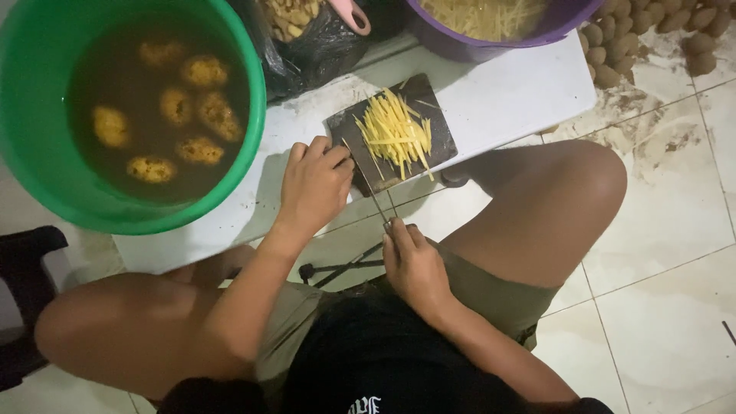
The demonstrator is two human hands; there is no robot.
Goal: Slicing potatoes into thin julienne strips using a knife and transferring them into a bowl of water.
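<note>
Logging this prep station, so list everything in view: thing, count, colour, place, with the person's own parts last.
green bucket: one, green, upper left, holds murky water.
peeled potatoes: about seven, yellow, floating in that water.
cutting board: one, dark, on the white surface, centre.
potato strips: one pile, yellow, on the board.
knife: one, thin blade, at the board's near edge.
white surface: one, white, low, under the board.
purple basin: one, purple, top, holds strips.
black bag: one, black, top centre.
unpeeled potatoes: a heap, brown, on the floor, top right.
left hand: one, at the board's left edge.
right hand: one, on the knife handle.
</note>
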